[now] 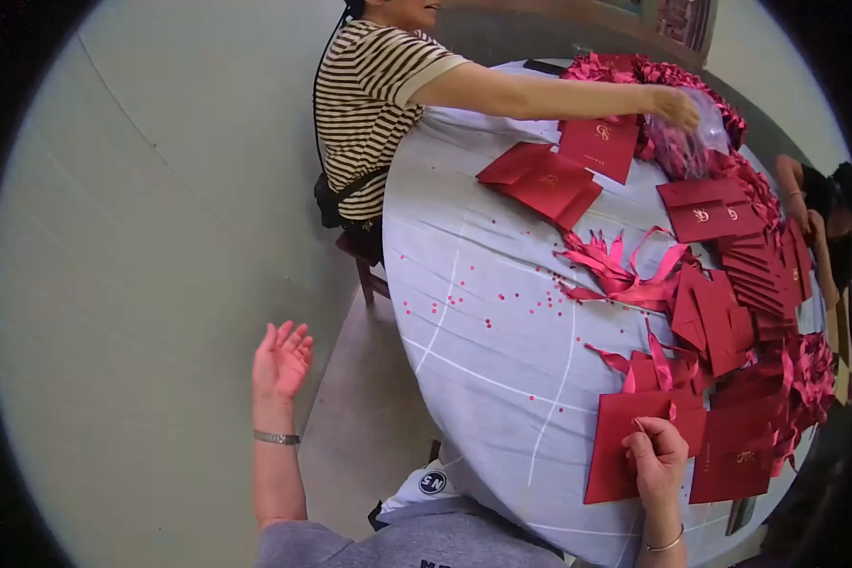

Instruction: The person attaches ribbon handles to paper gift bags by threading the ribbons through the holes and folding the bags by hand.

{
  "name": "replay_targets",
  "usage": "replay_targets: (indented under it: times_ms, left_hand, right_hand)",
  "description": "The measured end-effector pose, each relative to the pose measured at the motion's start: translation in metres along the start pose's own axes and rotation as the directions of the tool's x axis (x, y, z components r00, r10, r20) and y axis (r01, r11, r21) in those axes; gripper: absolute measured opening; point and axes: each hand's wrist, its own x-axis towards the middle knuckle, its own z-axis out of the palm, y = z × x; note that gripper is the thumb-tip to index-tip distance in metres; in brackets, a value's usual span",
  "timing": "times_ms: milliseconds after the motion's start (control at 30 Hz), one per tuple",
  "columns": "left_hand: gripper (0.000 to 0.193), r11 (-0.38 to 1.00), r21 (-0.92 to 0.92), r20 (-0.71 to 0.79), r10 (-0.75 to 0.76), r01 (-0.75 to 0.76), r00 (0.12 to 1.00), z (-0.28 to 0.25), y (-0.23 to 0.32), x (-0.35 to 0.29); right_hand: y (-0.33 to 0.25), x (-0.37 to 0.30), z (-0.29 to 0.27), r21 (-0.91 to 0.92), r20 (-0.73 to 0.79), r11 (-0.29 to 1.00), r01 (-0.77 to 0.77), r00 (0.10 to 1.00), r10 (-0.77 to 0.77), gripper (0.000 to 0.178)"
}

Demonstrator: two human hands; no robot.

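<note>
My left hand (pixel 282 362) is raised off to the left of the table, palm up and fingers apart, with nothing in it. My right hand (pixel 660 456) is over a flat red paper gift bag (pixel 608 473) at the near edge. Its thumb and forefinger are pinched together; a thin reddish bit shows at the tips, too small to name. Red ribbon handles (pixel 658 364) stick up behind this bag. Right beside it lies another red gift bag (pixel 734 464) with a gold emblem.
A round table with a white cloth (pixel 483 379) is scattered with small red dots (pixel 502 296). Loose ribbons (pixel 625 275), stacked red bags (pixel 757 275) and ribbon heaps line its right side. A person in stripes (pixel 364 114) reaches toward clear plastic (pixel 691 142). Another person (pixel 824 218) is at far right.
</note>
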Motion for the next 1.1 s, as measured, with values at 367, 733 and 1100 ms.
replay_targets:
  times_ms: [367, 733, 1100]
  left_hand:
    - [0.034, 0.998, -0.015, 0.044, 0.054, -0.053, 0.998, 0.004, 0.019, -0.005]
    - [0.045, 0.993, -0.113, 0.328, 0.07, -0.034, 0.942, 0.173, 0.084, 0.095]
    - [0.031, 0.992, -0.107, 0.301, 0.096, -0.066, 0.949, 0.211, 0.055, 0.152]
  right_hand:
    - [0.0, -0.004, 0.001, -0.032, 0.027, 0.999, -0.009, 1.0, 0.01, 0.014]
    - [0.003, -0.002, 0.001, -0.011, 0.007, 1.0, 0.028, 1.0, -0.028, 0.013]
    - [0.002, -0.002, 0.003, -0.006, -0.016, 1.0, -0.023, 1.0, 0.023, 0.011]
